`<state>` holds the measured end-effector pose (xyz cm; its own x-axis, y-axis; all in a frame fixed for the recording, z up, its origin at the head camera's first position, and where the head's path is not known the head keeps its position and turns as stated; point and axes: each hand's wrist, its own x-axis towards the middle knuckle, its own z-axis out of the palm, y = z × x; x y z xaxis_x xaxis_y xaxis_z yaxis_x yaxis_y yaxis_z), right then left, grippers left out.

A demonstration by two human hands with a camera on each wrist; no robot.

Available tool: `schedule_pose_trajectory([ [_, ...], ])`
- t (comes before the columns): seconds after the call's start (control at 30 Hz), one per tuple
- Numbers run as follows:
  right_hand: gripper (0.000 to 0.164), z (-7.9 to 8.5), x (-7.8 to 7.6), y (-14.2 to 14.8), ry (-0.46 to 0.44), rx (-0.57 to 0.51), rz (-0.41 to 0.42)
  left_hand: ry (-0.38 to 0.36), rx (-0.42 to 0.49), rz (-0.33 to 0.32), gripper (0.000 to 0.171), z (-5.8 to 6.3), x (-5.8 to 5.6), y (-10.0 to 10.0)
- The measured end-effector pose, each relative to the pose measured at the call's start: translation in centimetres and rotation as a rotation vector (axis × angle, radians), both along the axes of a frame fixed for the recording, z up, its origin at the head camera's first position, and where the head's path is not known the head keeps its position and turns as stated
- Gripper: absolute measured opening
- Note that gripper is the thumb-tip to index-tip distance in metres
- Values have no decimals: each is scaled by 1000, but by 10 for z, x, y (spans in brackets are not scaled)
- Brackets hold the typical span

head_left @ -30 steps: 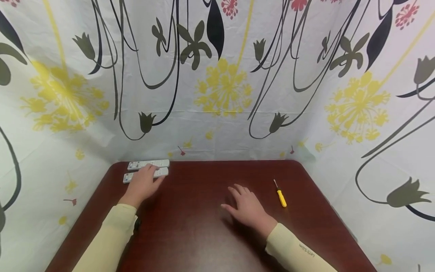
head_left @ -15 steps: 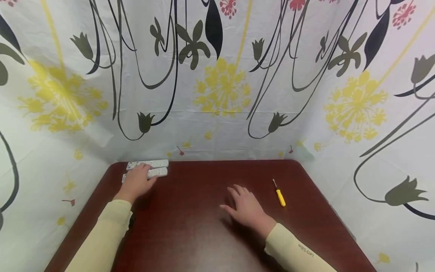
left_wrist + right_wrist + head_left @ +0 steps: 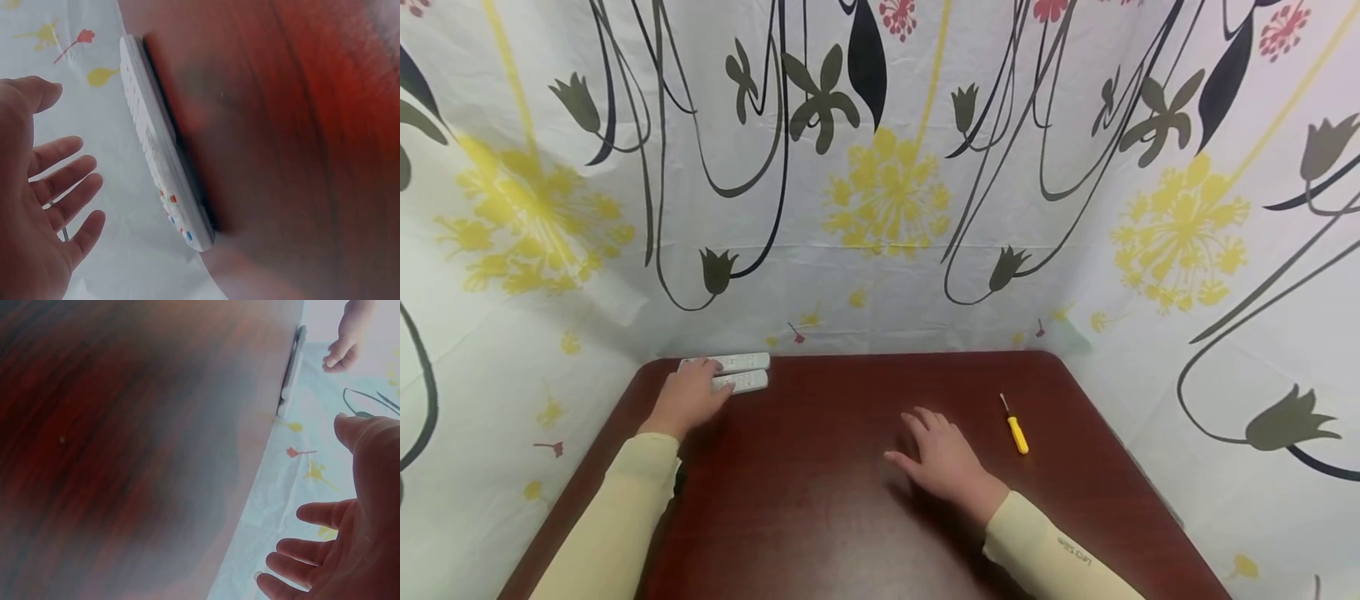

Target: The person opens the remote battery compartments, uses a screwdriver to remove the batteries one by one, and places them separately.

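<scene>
Two white remote controls lie side by side at the table's back left corner: a back remote [image 3: 751, 362] and a front remote [image 3: 749, 381]. My left hand [image 3: 683, 398] is over their left ends and hides part of both in the head view. In the left wrist view, a gap shows between its relaxed fingers [image 3: 69, 181] and a remote's button face [image 3: 156, 150]. My right hand [image 3: 946, 460] hovers above the table right of the middle, its fingers loosely spread and holding nothing. To its right lies a yellow-handled screwdriver [image 3: 1017, 435], shaft toward the back.
The dark red-brown wooden table [image 3: 820, 475] has rounded back corners. A white curtain [image 3: 865, 317] printed with flowers hangs close behind its back edge and along both sides.
My left hand has moved left along the remotes, uncovering more of the front remote's right end and covering its left end. My right hand stays nearly still. The view has shifted slightly.
</scene>
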<state>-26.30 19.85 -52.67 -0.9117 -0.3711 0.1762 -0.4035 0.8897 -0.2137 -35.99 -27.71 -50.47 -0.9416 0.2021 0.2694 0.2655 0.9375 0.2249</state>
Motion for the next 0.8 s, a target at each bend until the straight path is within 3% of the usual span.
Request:
schedule_pose_trajectory([
  [0.8, 85, 1, 1, 2, -21, -6, -11, -191, 38, -57, 60, 16, -12, -19],
])
